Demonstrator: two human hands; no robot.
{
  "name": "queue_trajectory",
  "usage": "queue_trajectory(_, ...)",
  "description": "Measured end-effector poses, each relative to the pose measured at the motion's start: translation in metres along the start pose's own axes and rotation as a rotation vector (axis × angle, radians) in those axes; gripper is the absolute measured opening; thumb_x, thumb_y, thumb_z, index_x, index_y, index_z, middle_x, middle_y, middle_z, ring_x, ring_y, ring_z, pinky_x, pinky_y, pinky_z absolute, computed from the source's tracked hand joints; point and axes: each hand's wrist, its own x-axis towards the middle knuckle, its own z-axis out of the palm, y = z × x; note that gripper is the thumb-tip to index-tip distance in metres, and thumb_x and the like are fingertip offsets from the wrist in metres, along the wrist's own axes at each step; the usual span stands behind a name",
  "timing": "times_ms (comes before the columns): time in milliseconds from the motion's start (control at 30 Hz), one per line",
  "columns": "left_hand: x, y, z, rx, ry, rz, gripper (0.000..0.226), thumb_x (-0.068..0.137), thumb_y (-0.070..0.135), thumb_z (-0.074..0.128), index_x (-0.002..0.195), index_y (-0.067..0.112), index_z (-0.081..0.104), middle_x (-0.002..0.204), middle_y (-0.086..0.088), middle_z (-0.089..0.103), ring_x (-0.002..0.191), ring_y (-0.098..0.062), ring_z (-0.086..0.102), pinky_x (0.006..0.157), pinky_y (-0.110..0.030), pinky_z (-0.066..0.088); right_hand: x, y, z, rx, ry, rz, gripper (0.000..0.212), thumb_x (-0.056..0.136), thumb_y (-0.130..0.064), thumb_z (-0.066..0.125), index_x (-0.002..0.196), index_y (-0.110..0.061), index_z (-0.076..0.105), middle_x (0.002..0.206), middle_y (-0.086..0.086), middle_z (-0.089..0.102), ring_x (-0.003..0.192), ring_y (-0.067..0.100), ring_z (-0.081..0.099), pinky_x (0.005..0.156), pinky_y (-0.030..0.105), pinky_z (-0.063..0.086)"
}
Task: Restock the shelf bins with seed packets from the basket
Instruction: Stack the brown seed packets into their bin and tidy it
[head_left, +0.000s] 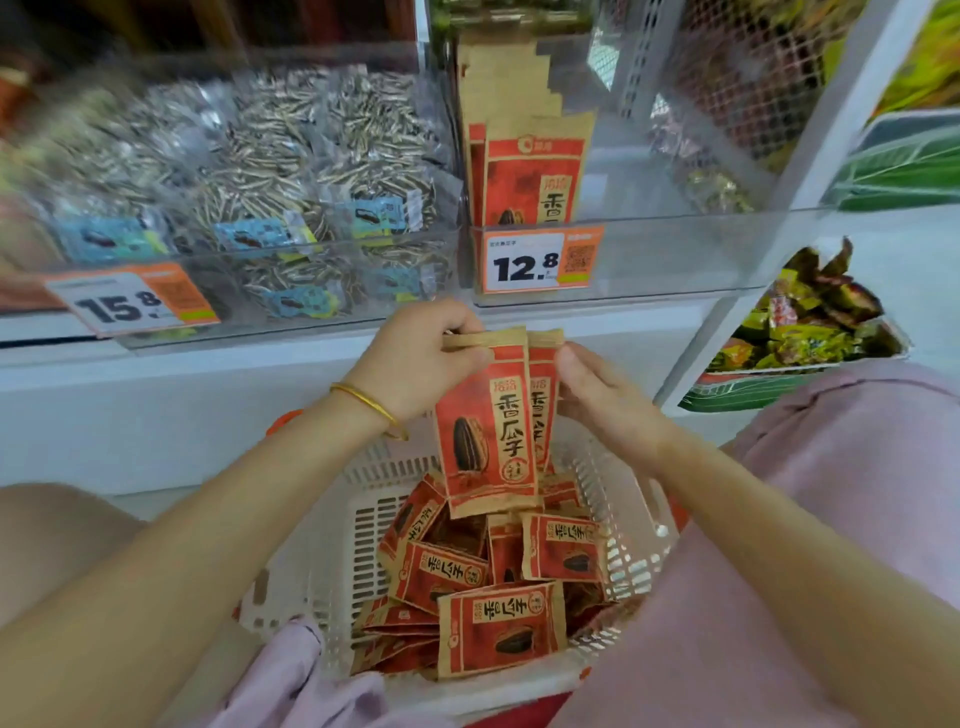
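Two seed packets (485, 426) hang upright just above the basket (332, 561), held between your hands. Your left hand (431, 358), with a gold bangle (363, 402) on its wrist, pinches the top strip of the front packet (485, 457). Your right hand (597, 395) grips the right edge of the rear packet (544, 395), which peeks out behind the first. The hands are near each other but apart, each clamped on its own packet. Inside the basket lies a loose heap of packets (501, 629) of the same red kind, at all angles. Straight above the basket, a clear shelf bin (675, 252) holds a row of matching packets standing upright behind a price tag (524, 262) reading 12.8. Up and left of the basket, another bin (322, 257) holds clear bags of striped seeds (291, 171).
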Motion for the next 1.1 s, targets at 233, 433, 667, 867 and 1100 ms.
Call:
queue_trajectory(233, 0.029, 0.077, -0.020, 0.091, 0.135, 0.198, 0.009, 0.082, 0.015, 0.067, 0.079, 0.006, 0.064, 0.071, 0.007, 0.054, 0.067, -0.007, 0.049, 0.060, -0.013, 0.035, -0.026, -0.037, -0.014, 0.032, 0.044, -0.066, 0.097, 0.059, -0.034, 0.082, 0.136, -0.026, 0.024, 0.113, -0.007, 0.062, 0.101, 0.006, 0.065, 0.079, 0.026, 0.055)
queue_trajectory(433, 0.081, 0.118, -0.045, -0.029, 0.260, 0.249, 0.017, 0.094, 0.023, 0.053, 0.107, 0.014, 0.057, 0.101, 0.006, 0.057, 0.097, -0.012, 0.054, 0.082, -0.016, 0.041, -0.020, -0.112, -0.087, 0.347, 0.059, 0.051, 0.055, 0.065, -0.017, 0.077, 0.114, -0.014, 0.053, 0.090, 0.006, 0.073, 0.070, 0.019, 0.071, 0.061, 0.033, 0.059)
queue_trajectory(667, 0.155, 0.099, -0.060, 0.540, 0.036, 0.164, 0.044, 0.097, 0.021, 0.029, 0.120, -0.009, 0.052, 0.129, -0.024, 0.050, 0.121, -0.032, 0.045, 0.099, -0.034, 0.031, 0.085, -0.158, -0.153, 0.177, 0.232, 0.139, 0.022, 0.087, -0.021, 0.063, 0.107, -0.013, 0.057, 0.079, 0.004, 0.074, 0.068, 0.017, 0.072, 0.057, 0.032, 0.058)
queue_trajectory(867, 0.205, 0.091, -0.058, 0.584, -0.151, 0.057, 0.043, 0.103, 0.013, 0.019, 0.137, -0.005, 0.037, 0.148, -0.018, 0.033, 0.135, -0.025, 0.031, 0.106, -0.025, 0.019, 0.195, -0.128, -0.153, 0.060, 0.261, 0.012, 0.045, 0.078, 0.002, 0.070, 0.112, -0.015, 0.045, 0.106, 0.009, 0.064, 0.101, 0.027, 0.062, 0.092, 0.053, 0.048)
queue_trajectory(1100, 0.230, 0.069, -0.062, 0.752, -0.250, -0.017, 0.060, 0.096, 0.041, 0.012, 0.150, 0.019, 0.001, 0.158, 0.000, -0.006, 0.146, -0.014, -0.002, 0.119, -0.039, 0.008, 0.259, -0.082, -0.157, -0.280, 0.281, -0.172, 0.099, 0.066, -0.007, 0.081, 0.142, -0.015, 0.019, 0.123, 0.006, 0.048, 0.117, 0.023, 0.048, 0.099, 0.046, 0.043)
